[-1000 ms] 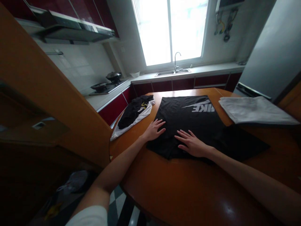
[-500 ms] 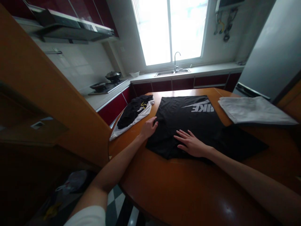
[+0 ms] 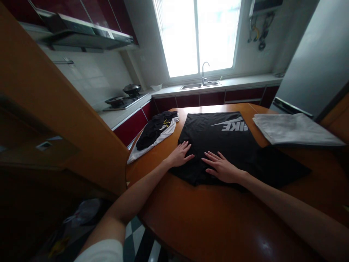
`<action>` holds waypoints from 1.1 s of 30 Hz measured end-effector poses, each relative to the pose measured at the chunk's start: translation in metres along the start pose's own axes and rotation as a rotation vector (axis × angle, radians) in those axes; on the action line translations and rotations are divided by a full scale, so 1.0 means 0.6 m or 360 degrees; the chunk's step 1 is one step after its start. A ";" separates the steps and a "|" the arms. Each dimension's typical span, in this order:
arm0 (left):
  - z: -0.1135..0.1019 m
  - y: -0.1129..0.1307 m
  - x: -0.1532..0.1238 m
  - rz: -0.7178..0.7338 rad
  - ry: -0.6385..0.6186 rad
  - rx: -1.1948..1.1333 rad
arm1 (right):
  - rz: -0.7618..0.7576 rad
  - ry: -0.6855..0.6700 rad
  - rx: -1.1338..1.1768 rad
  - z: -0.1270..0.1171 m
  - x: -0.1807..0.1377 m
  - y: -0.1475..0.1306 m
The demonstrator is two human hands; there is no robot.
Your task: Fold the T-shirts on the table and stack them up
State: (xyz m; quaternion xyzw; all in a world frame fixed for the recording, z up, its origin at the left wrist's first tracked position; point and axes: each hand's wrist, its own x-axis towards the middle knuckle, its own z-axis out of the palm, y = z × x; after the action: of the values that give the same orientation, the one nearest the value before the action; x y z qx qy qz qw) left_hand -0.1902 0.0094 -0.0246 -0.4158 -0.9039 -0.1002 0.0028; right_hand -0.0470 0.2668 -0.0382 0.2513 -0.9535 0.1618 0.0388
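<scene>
A black T-shirt (image 3: 207, 138) with a white printed logo lies spread on the wooden table (image 3: 212, 218). Its logo end points to the far side, and one sleeve stretches out to the right. My left hand (image 3: 180, 154) rests flat on the shirt's left edge, fingers apart. Near the shirt's front middle, my right hand (image 3: 222, 168) lies palm down with its fingers spread. Neither hand grips the cloth.
Left on the table is a heap of black and white clothes (image 3: 154, 133). A folded white cloth (image 3: 294, 127) lies at the right. Beyond stand a counter with a sink (image 3: 200, 84), a stove with pans (image 3: 131, 89), and a fridge (image 3: 313, 65).
My left hand has moved slightly right and nearer to me, from the shirt's left edge onto its cloth, and its fingers have flattened. My right hand has stayed in place.
</scene>
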 end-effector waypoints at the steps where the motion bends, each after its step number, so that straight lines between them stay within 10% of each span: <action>1: -0.003 0.001 0.000 0.0012 0.0028 -0.0004 | 0.0004 -0.0003 0.0003 -0.001 0.000 -0.001; 33: 0.023 -0.031 0.015 -0.0138 0.0111 0.0076 | 0.0044 -0.0046 0.0069 -0.022 0.002 -0.013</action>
State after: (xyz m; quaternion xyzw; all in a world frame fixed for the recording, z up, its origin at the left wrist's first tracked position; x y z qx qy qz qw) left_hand -0.2091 0.0072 -0.0406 -0.3724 -0.9225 -0.0930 0.0399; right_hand -0.0443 0.2646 -0.0232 0.2411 -0.9536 0.1794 0.0172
